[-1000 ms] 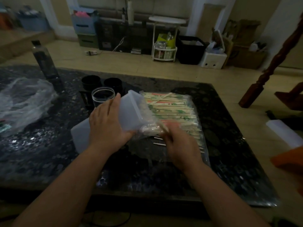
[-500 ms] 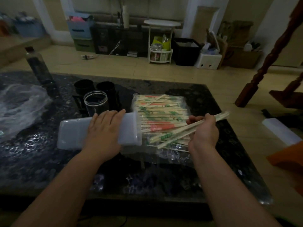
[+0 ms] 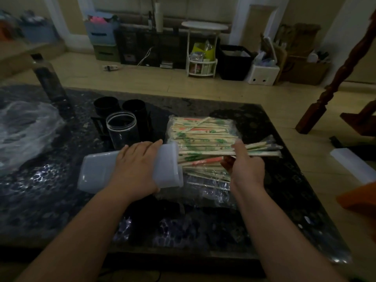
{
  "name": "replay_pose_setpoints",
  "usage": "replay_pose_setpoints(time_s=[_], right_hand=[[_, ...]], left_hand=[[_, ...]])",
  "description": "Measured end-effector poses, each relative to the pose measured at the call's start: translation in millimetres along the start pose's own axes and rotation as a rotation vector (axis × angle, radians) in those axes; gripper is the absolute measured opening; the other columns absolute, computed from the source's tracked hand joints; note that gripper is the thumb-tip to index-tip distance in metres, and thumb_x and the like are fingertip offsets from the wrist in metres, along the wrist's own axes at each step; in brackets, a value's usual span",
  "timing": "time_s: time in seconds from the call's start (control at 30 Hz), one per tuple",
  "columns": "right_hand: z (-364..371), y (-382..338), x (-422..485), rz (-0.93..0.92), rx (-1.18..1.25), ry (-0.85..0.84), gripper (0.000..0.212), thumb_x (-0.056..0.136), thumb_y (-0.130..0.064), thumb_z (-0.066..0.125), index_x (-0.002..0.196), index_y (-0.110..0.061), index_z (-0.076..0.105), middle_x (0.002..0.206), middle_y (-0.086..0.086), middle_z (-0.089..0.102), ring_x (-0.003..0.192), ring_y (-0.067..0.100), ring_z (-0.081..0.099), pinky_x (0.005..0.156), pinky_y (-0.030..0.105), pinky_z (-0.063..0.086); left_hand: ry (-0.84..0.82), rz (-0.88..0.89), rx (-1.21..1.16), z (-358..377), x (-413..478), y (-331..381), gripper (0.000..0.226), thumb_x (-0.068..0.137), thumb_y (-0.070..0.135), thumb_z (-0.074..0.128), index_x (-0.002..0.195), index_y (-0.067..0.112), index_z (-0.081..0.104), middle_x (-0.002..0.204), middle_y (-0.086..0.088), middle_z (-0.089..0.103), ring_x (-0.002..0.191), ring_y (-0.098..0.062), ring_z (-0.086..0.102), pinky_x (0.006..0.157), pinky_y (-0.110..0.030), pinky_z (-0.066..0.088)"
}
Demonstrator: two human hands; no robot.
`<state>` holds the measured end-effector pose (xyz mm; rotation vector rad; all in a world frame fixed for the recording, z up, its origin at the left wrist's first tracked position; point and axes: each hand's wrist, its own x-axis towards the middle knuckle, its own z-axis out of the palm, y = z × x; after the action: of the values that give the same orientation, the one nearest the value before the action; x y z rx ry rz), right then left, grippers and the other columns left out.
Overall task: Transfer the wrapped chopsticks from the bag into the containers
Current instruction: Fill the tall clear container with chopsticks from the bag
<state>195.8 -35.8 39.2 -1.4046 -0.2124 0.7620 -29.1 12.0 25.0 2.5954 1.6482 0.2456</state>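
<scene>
The left hand (image 3: 136, 167) grips the tipped container (image 3: 95, 174); the right hand (image 3: 247, 169), at its 3 o'clock, clutches wrapped chopsticks (image 3: 262, 152) over the bag (image 3: 215, 193).

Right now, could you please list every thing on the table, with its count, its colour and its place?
table: one, dark speckled, under everything.
white container: one, translucent, on its side left of the bag.
bag of chopsticks: one, clear, table centre.
chopstick bundle: one, pale, above the bag.
clear jar: one, transparent, behind the container.
black cups: two, black, behind the jar.
bottle: one, dark, far left.
crumpled plastic: one, clear, left edge.
left hand: one, holds the white container.
right hand: one, grips the chopstick bundle.
</scene>
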Motion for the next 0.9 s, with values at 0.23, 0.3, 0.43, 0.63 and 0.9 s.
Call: replay_pose_setpoints(time_s=[0.23, 0.3, 0.43, 0.63, 0.9], right_hand=[[13.1, 28.9, -21.6, -0.103, -0.185, -0.129, 0.021, 0.088, -0.030, 0.072, 0.079, -0.011, 0.066, 0.070, 0.000, 0.066, 0.064, 0.019, 0.062, 0.058, 0.029, 0.050], [13.0, 30.3, -23.8, -0.082, -0.259, -0.235, 0.013, 0.085, -0.025, 0.075, 0.084, -0.013, 0.071, 0.068, -0.004, 0.067, 0.060, 0.011, 0.059, 0.055, 0.023, 0.043], [11.6, 28.6, -24.9, 0.249, -0.157, -0.515, 0.008, 0.084, -0.011, 0.075, 0.087, -0.016, 0.068, 0.056, -0.006, 0.061, 0.046, 0.006, 0.049, 0.043, 0.021, 0.040], [6.7, 37.6, -2.5, -0.005, -0.151, -0.219, 0.009, 0.096, -0.015, 0.057, 0.088, -0.017, 0.058, 0.071, 0.006, 0.059, 0.061, 0.017, 0.056, 0.060, 0.032, 0.053], [-0.1, 40.9, 1.0, -0.166, -0.615, -0.412, 0.016, 0.085, -0.015, 0.071, 0.098, -0.023, 0.068, 0.095, -0.001, 0.069, 0.087, 0.020, 0.066, 0.081, 0.044, 0.058]], left_hand=[[0.009, 0.029, -0.036, -4.3, -1.1, 6.7, 0.120, 0.060, 0.054, 0.079, 0.152, 0.035, 0.005, 0.151, 0.008, 0.024, 0.140, -0.015, 0.021, 0.117, -0.039, 0.007], [0.007, 0.027, -0.037, -5.3, -2.0, 6.3, 0.121, 0.059, 0.054, 0.080, 0.152, 0.035, 0.004, 0.152, 0.007, 0.024, 0.140, -0.015, 0.020, 0.117, -0.039, 0.007], [0.005, 0.018, -0.042, -8.6, -3.2, 5.3, 0.123, 0.059, 0.054, 0.082, 0.152, 0.035, 0.004, 0.153, 0.007, 0.023, 0.141, -0.015, 0.019, 0.117, -0.038, 0.007], [0.001, 0.024, -0.055, -8.5, -4.9, 6.7, 0.124, 0.059, 0.053, 0.082, 0.153, 0.035, 0.004, 0.152, 0.007, 0.023, 0.140, -0.015, 0.019, 0.117, -0.038, 0.006], [-0.001, 0.036, -0.062, -7.7, -4.9, 8.1, 0.123, 0.058, 0.053, 0.082, 0.152, 0.035, 0.005, 0.151, 0.007, 0.024, 0.139, -0.015, 0.020, 0.117, -0.038, 0.007]])
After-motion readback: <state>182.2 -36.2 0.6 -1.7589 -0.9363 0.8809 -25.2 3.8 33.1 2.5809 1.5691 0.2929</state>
